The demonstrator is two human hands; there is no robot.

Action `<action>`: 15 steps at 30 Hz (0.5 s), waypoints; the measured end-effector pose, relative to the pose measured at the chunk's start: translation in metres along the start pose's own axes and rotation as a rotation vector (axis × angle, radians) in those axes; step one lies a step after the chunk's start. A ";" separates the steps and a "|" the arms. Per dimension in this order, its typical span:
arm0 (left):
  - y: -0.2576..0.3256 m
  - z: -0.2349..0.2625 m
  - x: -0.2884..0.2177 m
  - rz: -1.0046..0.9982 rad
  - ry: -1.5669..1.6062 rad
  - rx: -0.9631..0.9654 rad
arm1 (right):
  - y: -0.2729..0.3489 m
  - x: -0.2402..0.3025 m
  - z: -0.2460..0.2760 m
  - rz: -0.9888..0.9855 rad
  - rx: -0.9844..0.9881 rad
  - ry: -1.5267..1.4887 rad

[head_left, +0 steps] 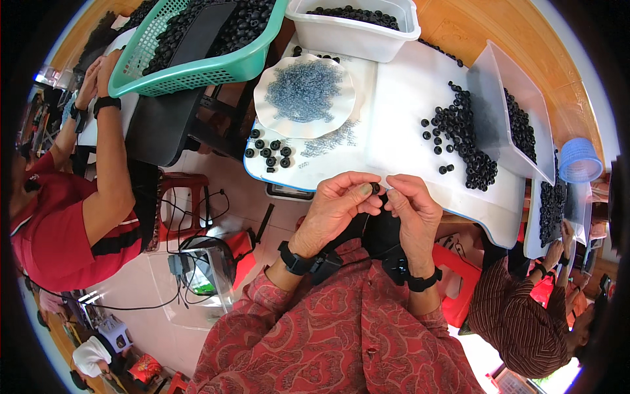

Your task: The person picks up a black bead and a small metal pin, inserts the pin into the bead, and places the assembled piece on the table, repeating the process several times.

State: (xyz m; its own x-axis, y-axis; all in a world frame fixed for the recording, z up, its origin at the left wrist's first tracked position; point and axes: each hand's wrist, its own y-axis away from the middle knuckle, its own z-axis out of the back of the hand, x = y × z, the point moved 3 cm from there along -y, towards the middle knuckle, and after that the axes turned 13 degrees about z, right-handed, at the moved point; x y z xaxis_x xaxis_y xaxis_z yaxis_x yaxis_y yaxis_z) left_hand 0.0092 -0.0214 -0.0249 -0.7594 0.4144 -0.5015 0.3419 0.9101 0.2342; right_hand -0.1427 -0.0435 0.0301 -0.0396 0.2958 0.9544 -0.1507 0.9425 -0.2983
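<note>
In front of my chest, my left hand (pixel 336 205) pinches a small black round part (pixel 375 188) between thumb and fingertips. My right hand (pixel 418 213) is closed in a pinch close beside it; whatever its fingertips hold is too small to make out. Beyond my hands, a white wavy-rimmed plate (pixel 266 108) carries a heap of tiny clear bluish pieces (pixel 305 88), and more of these lie scattered on the table by its near side. Several black round parts (pixel 268 152) sit left of them. A larger pile of similar black parts (pixel 462 134) spreads over the right side.
A green basket (pixel 190 80) and a white tub (pixel 351 41), both with black parts, stand at the back. A translucent bin (pixel 512 111) tilts toward the pile. A blue basket (pixel 581 161) is far right. Co-workers sit left (pixel 79 230) and right (pixel 525 315).
</note>
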 end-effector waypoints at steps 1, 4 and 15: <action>0.000 -0.002 0.000 -0.002 0.002 -0.003 | 0.000 -0.002 0.001 0.000 -0.001 0.000; -0.001 -0.004 0.002 -0.014 -0.020 0.010 | 0.001 -0.006 0.003 -0.006 -0.008 -0.050; -0.002 -0.004 0.004 -0.041 -0.059 -0.024 | 0.003 -0.009 -0.001 0.043 0.016 -0.001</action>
State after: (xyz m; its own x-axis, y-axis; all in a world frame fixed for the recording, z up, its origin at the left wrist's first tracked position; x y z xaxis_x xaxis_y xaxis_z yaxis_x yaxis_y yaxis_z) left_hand 0.0033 -0.0213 -0.0236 -0.7382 0.3768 -0.5596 0.2972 0.9263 0.2317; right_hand -0.1422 -0.0435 0.0210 -0.0470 0.3357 0.9408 -0.1645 0.9264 -0.3387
